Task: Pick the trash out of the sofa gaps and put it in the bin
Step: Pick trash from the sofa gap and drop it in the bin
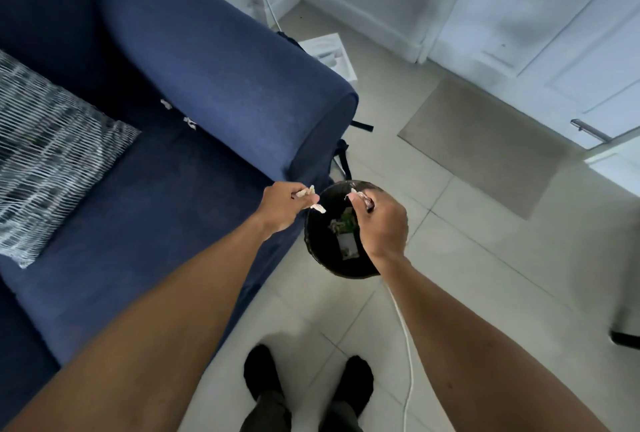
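Pale tiled room, seen from above

The floor (485, 275) is laid in light tiles; a beige mat (485, 147) is placed before white panelled doors (571, 33), and a patterned cushion (45, 161) is seen at left.

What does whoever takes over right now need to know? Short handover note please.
Left hand: shut on paper scraps, at the bin's rim.
Right hand: shut on a scrap, over the bin.
Bin: on the floor by the sofa arm; some trash already inside.
Done: both handfuls carried to the bin.
Left: drop both, then pick the white bits in the gap beside the sofa arm.
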